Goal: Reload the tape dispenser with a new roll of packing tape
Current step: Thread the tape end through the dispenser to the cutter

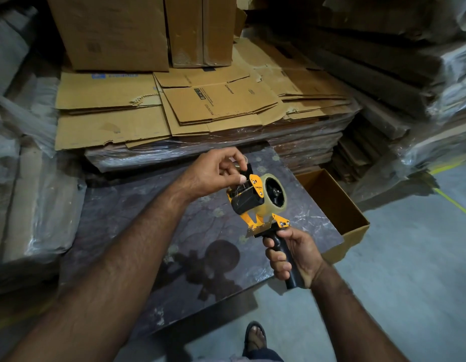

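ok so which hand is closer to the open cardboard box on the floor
Right. The right hand grips the dispenser handle just left of the open cardboard box; the left hand is farther left, pinching at the tape dispenser top.

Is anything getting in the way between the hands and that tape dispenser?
Nothing visible does. The right hand already grips the black handle of the tape dispenser, and the left hand pinches at its front end, beside the tape roll mounted on it. The dispenser is held above the dark tabletop.
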Tool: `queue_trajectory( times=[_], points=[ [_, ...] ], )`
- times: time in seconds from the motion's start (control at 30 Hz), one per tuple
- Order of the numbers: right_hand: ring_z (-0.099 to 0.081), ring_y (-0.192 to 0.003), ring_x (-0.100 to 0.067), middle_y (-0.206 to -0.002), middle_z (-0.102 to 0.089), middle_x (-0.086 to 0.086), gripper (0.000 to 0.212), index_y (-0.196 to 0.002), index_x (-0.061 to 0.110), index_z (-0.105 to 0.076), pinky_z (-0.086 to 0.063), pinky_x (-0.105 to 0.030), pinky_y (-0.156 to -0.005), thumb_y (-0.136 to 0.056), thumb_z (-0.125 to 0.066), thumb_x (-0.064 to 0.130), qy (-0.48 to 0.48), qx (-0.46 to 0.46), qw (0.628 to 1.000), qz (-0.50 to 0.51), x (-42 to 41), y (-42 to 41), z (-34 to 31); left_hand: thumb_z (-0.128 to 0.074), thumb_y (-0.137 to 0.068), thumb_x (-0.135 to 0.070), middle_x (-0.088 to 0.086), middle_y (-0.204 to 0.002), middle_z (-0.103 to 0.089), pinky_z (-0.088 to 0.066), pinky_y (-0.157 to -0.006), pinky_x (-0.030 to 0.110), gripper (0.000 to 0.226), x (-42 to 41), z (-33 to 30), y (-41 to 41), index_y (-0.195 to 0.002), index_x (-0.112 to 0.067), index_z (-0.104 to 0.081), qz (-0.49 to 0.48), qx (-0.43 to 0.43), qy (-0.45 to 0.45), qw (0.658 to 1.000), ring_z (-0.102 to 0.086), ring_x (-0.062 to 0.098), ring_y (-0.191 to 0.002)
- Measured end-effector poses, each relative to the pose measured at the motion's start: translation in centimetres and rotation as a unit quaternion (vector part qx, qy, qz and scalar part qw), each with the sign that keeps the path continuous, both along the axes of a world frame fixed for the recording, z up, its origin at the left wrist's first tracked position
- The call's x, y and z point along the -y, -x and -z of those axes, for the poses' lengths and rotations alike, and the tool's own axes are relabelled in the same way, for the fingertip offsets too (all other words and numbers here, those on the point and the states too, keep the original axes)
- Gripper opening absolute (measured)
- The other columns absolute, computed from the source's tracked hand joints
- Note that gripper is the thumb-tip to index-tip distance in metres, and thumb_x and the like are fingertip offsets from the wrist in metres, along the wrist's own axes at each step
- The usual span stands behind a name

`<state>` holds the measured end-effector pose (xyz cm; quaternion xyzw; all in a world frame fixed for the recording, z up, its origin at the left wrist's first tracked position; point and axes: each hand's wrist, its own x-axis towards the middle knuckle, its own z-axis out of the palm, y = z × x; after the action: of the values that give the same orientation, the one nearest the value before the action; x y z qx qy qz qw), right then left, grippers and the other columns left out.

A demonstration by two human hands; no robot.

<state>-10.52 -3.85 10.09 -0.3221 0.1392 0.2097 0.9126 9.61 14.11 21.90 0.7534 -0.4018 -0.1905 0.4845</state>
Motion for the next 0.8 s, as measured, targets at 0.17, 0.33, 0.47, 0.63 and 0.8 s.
queue_trajectory(
  times=[0.17, 0.33, 0.47, 0.63, 0.8],
  points=[
    [-0.05, -0.039, -0.016, -0.057, -0.051, -0.005, 0.024, -0.088, 0.006, -0.056, -0.045, -0.026, -0.038, -0.084, -0.058, 0.029, 0.012, -0.006, 1.0, 0.007, -0.2, -0.1, 0.2, -0.072, -0.091, -0.015, -0.01, -0.091, -0.074, -0.059, -0.083, 0.031, 0.01, 0.0, 0.4, 0.1, -0.099, -0.018, -0.077, -0.012, 0.068, -0.055, 0.996, -0.069, 0.005, -0.085],
    [-0.05, -0.039, -0.015, -0.057, -0.05, -0.005, 0.024, -0.087, 0.007, -0.058, -0.043, -0.024, -0.038, -0.081, -0.062, 0.029, 0.02, -0.009, 0.999, 0.024, -0.3, -0.3, -0.1, -0.052, -0.096, 0.005, -0.009, -0.095, -0.071, -0.053, -0.079, 0.019, 0.031, -0.3, 1.4, 0.5, -0.107, -0.013, -0.076, -0.022, 0.077, -0.016, 0.997, -0.067, -0.002, -0.084],
    [-0.05, -0.04, -0.016, -0.057, -0.05, -0.005, 0.023, -0.087, 0.007, -0.057, -0.043, -0.025, -0.038, -0.082, -0.061, 0.03, 0.012, -0.016, 0.999, 0.039, -0.1, -0.8, -0.2, -0.067, -0.082, -0.043, -0.005, -0.122, -0.056, -0.046, -0.094, 0.027, 0.06, -0.4, 2.4, 1.7, -0.134, -0.015, -0.059, 0.015, 0.105, -0.059, 0.993, -0.056, 0.009, -0.111],
    [-0.049, -0.038, -0.015, -0.057, -0.05, -0.004, 0.024, -0.086, 0.008, -0.059, -0.043, -0.024, -0.038, -0.087, -0.051, 0.031, 0.031, -0.021, 0.998, 0.053, -0.2, -1.3, -1.1, -0.07, -0.052, -0.085, 0.0, -0.141, -0.038, -0.036, -0.109, 0.038, 0.122, 0.1, 4.7, 3.7, -0.148, -0.018, -0.035, -0.019, 0.269, -0.072, 0.96, -0.037, 0.019, -0.131],
    [-0.047, -0.038, -0.015, -0.056, -0.048, -0.003, 0.024, -0.085, 0.009, -0.058, -0.041, -0.023, -0.037, -0.087, -0.049, 0.031, 0.055, -0.036, 0.996, 0.058, -0.5, -1.6, -2.1, -0.083, -0.054, -0.069, -0.003, -0.133, -0.044, -0.046, -0.102, 0.041, 0.105, 0.2, 4.8, 2.8, -0.138, -0.017, -0.047, -0.049, 0.243, -0.015, 0.969, -0.043, 0.016, -0.122]
  ],
)
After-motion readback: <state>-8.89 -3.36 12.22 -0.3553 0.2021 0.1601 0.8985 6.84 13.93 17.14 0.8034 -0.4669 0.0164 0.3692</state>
